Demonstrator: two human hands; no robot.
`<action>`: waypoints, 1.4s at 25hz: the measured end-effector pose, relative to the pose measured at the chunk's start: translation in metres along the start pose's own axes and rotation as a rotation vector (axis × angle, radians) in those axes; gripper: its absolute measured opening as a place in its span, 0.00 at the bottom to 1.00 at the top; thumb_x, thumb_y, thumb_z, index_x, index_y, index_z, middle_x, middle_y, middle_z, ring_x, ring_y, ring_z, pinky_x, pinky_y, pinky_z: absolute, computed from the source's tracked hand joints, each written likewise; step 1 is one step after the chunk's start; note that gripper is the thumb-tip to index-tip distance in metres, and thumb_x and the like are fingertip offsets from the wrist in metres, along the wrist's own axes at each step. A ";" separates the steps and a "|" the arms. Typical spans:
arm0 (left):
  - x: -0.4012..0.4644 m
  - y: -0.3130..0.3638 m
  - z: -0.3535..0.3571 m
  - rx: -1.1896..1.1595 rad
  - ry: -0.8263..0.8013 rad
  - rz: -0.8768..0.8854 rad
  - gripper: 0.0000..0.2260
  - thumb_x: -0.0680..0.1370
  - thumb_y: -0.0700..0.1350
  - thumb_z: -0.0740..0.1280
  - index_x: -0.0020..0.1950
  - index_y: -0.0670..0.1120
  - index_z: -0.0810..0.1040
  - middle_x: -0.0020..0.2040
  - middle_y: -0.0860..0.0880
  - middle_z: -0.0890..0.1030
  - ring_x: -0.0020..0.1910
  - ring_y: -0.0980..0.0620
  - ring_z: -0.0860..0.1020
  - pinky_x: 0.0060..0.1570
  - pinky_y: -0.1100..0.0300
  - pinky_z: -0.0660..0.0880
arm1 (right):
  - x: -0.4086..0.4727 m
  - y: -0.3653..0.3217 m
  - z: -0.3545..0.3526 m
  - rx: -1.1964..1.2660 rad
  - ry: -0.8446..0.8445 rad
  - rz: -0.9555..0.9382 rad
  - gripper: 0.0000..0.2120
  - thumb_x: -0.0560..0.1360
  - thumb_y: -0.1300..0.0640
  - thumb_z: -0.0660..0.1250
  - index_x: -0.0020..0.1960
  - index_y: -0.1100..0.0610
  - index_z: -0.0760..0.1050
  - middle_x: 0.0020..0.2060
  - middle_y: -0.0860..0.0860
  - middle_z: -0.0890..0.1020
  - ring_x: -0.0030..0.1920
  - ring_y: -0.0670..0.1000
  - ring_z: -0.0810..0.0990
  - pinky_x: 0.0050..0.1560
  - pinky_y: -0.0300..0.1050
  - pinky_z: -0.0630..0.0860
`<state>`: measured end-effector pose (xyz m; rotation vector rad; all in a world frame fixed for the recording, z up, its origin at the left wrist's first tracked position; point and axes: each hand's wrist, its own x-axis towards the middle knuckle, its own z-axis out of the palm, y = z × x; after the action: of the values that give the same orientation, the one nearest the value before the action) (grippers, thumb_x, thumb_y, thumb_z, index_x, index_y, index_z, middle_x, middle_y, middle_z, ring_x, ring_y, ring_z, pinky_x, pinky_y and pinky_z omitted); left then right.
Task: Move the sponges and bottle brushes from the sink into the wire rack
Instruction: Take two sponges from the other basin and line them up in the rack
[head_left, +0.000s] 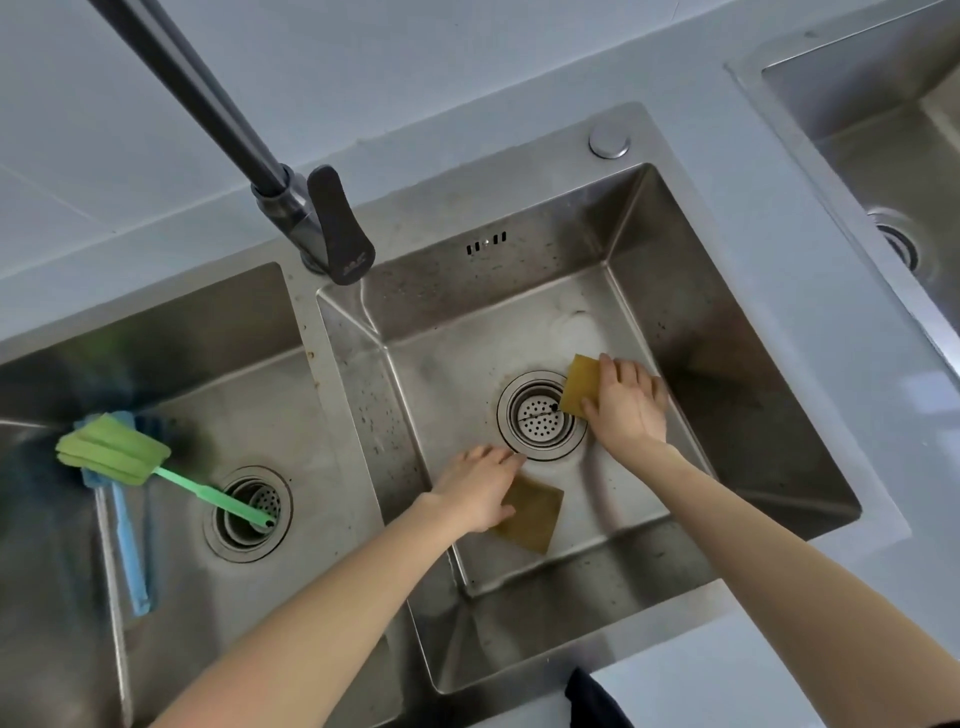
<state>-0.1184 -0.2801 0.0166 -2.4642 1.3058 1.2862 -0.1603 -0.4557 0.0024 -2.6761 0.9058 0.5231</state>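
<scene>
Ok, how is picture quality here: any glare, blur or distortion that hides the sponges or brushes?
Head view: wide-angle bending curves the counter edges and faucet. Soft, even light; mild sheen on the sink walls. Both sponges read clearly under the hands. The green brush is sharp; the blue brush beneath smears into its dark reflection.

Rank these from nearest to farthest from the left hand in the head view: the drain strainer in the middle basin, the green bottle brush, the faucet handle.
From the left hand:
1. Drain strainer, just beyond the fingertips.
2. Faucet handle, behind the basin's rim.
3. Green bottle brush, in the left basin.
</scene>
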 end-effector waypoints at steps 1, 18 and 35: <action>0.001 0.000 0.000 0.007 0.013 -0.012 0.30 0.75 0.46 0.65 0.74 0.46 0.55 0.73 0.45 0.64 0.72 0.44 0.61 0.70 0.50 0.60 | -0.001 -0.001 0.000 -0.002 0.012 0.002 0.27 0.77 0.52 0.61 0.72 0.59 0.58 0.68 0.59 0.68 0.70 0.59 0.64 0.70 0.56 0.59; -0.047 -0.009 -0.052 -0.309 0.541 -0.136 0.20 0.76 0.51 0.64 0.66 0.46 0.68 0.60 0.46 0.73 0.60 0.46 0.73 0.55 0.55 0.71 | -0.026 -0.018 -0.065 0.396 0.146 0.068 0.21 0.74 0.54 0.67 0.64 0.59 0.68 0.61 0.59 0.73 0.61 0.60 0.73 0.60 0.56 0.75; -0.174 -0.061 -0.087 -0.664 0.953 -0.296 0.18 0.77 0.49 0.63 0.62 0.39 0.71 0.58 0.40 0.78 0.55 0.41 0.77 0.56 0.49 0.76 | -0.113 -0.118 -0.147 0.575 0.262 -0.158 0.18 0.75 0.50 0.65 0.58 0.62 0.71 0.55 0.58 0.77 0.56 0.59 0.76 0.54 0.52 0.73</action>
<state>-0.0690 -0.1637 0.1769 -3.8013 0.5125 0.4705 -0.1331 -0.3579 0.1971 -2.2781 0.7533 -0.1202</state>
